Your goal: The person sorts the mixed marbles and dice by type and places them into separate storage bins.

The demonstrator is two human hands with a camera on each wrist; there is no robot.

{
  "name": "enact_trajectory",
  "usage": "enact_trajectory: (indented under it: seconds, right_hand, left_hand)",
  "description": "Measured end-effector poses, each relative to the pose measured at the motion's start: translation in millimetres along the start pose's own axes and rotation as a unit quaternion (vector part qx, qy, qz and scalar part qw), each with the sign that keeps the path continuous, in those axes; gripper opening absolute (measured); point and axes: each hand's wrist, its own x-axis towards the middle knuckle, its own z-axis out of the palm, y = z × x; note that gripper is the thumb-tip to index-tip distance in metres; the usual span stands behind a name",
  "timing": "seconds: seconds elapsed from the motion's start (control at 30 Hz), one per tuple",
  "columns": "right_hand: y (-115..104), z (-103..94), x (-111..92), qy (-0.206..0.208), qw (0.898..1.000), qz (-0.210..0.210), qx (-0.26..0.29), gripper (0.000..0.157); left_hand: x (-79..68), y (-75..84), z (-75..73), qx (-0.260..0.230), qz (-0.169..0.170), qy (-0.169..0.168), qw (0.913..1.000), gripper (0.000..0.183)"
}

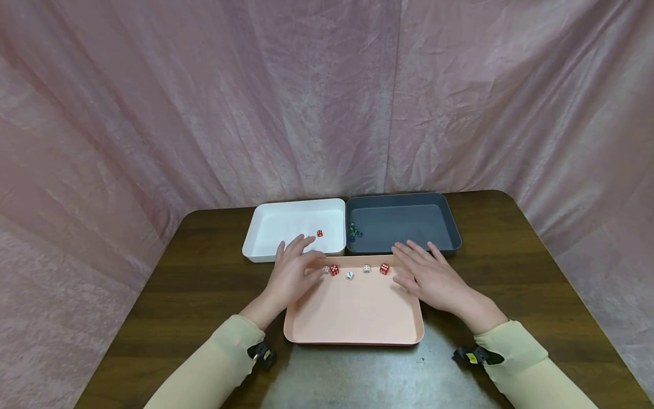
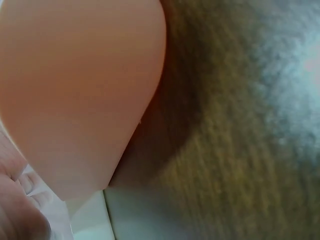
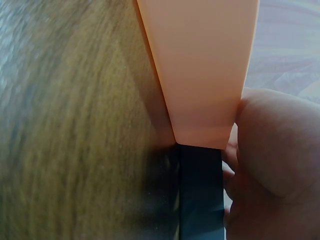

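A pink tray lies on the table, with red and white dice along its far side. My left hand hovers over the tray's back left corner, fingers loosely bent, its thumb and index finger near a white die. Beside that die is a red die; two more white dice, one a white die, the other a white die, sit further right. My right hand spreads over the back right corner, fingers straight, near another red die. In the wrist views, the tray's outer wall hides the dice.
Behind the pink tray stand a white tray with a red die and a dark grey tray with several blue and green dice at its left. The wooden table meets a pink curtain at the back.
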Motion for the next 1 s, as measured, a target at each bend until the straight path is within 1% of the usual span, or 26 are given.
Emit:
enact_trajectory:
  seconds: [0.17, 0.33, 0.53, 0.67, 1.0]
  right_hand:
    - [-0.1, -0.3, -0.3, 0.0, 1.0, 0.0, 0.001, 0.071]
    - [-0.2, 0.8, 0.1, 0.001, 1.0, 0.002, 0.0, 0.071]
    - [0.5, 2.3, 1.7, -0.002, 1.0, 0.005, -0.001, 0.073]
    - [0.5, 2.2, 2.0, -0.009, 1.0, 0.009, -0.001, 0.073]
    - [-1.3, -1.3, 0.2, -0.005, 1.0, 0.008, 0.005, 0.071]
  left_hand:
    - [-1.8, 0.1, 0.9, 0.001, 0.0, -0.002, 1.0, 0.026]
    - [-3.5, -2.2, 4.1, 0.015, 0.007, -0.012, 0.9998, 0.022]
    - [-3.6, -3.2, 7.6, 0.029, 0.0, -0.038, 0.9989, 0.024]
    - [-3.6, -1.8, 7.6, 0.027, -0.009, -0.05, 0.9983, 0.024]
    - [-1.1, -1.0, 9.7, 0.026, -0.007, -0.039, 0.9989, 0.014]
